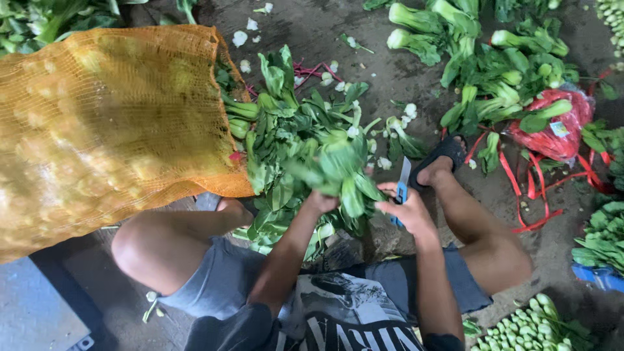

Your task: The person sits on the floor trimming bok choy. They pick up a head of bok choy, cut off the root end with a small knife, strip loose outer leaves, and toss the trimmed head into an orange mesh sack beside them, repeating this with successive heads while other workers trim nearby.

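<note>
I look down at my own knees and hands over a wet concrete floor. My left hand [321, 202] grips a leafy green vegetable [341, 170] by its stalk end, leaves pointing away from me. My right hand [406, 209] holds a small knife [402, 183] with a blue handle and pale blade, right beside that vegetable's base. A heap of the same greens [292, 130] lies just beyond my hands, spilling from an orange mesh sack [110, 123] on the left.
Trimmed pale-stemmed greens [494, 71] lie piled at the upper right, beside a red net bag [556, 127] with red straps. More greens sit at bottom right [526, 328] and right edge [601, 237]. My sandalled foot [439, 162] rests ahead. Leaf scraps litter the floor.
</note>
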